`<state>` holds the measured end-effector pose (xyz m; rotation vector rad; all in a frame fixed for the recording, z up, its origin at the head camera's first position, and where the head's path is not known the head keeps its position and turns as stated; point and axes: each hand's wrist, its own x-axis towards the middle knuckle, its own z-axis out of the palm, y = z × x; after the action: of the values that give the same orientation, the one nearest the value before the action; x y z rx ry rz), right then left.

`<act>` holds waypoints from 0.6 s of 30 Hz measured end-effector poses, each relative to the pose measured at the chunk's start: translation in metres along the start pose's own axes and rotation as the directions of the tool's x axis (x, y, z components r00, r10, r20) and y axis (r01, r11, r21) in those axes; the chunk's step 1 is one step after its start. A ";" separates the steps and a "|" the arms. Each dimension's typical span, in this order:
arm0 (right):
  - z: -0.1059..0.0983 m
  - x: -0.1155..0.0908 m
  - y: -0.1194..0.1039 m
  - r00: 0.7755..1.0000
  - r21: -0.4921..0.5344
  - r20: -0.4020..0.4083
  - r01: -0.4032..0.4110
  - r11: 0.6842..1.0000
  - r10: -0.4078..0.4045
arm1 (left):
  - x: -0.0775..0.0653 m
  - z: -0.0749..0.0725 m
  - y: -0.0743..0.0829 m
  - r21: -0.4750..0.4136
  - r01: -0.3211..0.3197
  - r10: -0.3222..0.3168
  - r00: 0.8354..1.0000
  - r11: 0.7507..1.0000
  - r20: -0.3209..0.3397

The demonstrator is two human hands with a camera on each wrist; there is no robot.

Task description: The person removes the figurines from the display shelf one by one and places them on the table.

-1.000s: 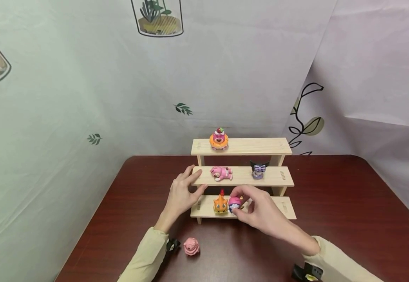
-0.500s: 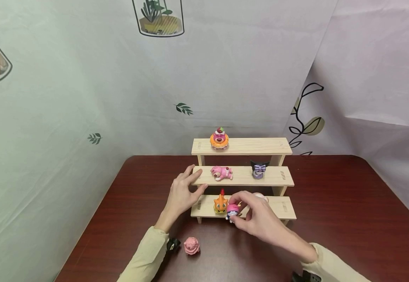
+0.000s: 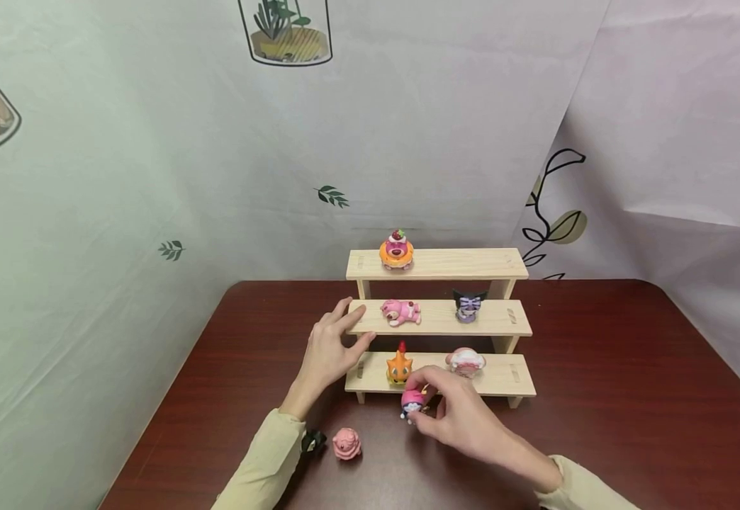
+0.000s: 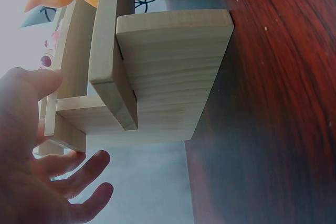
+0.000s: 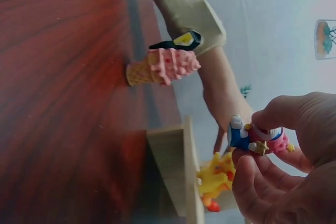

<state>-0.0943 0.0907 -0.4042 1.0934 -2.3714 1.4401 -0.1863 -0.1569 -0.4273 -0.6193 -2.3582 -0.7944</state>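
Note:
My right hand [image 3: 462, 414] pinches a small figurine [image 3: 412, 401] with a pink hood and dark blue body between thumb and fingertips. It is held just in front of the bottom shelf; the right wrist view shows a yellow star on the figurine [image 5: 262, 139]. At the left end of the three-tier wooden display stand [image 3: 436, 324], my left hand [image 3: 328, 347] grips the middle shelf. Its thumb is at the front edge and its index finger on top, while the remaining fingers in the left wrist view [image 4: 79, 182] are spread beside the end.
An orange figurine [image 3: 399, 369] and a pink-and-white one [image 3: 466, 361] stand on the bottom shelf. The middle shelf bears a lying pink bear [image 3: 400, 312] and a black-and-purple figurine [image 3: 468, 307]. On top sits a bear in an orange ring [image 3: 397, 253]. A pink ice-cream-cone figurine [image 3: 346, 444] stands on the table.
My right hand has drawn the pink-hooded figurine off the bottom shelf, toward me and slightly left, uncovering the pink-and-white figurine. My left hand has stayed in place.

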 end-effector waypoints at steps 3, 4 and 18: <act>0.005 -0.003 0.002 1.000 0.015 0.008 -0.007 1.000 0.007 | 0.000 0.000 0.000 0.005 -0.006 0.006 1.000 1.000 -0.004; 0.007 -0.004 0.002 1.000 0.022 0.012 -0.006 1.000 0.006 | 0.000 0.000 0.000 0.005 -0.007 0.007 1.000 1.000 -0.005; 0.031 -0.012 0.012 1.000 0.023 0.021 0.000 1.000 0.000 | 0.000 0.000 -0.001 -0.005 0.004 -0.004 1.000 1.000 0.005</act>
<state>-0.0867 0.0742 -0.4345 1.1196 -2.3748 1.4662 -0.1870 -0.1575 -0.4280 -0.6203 -2.3635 -0.8020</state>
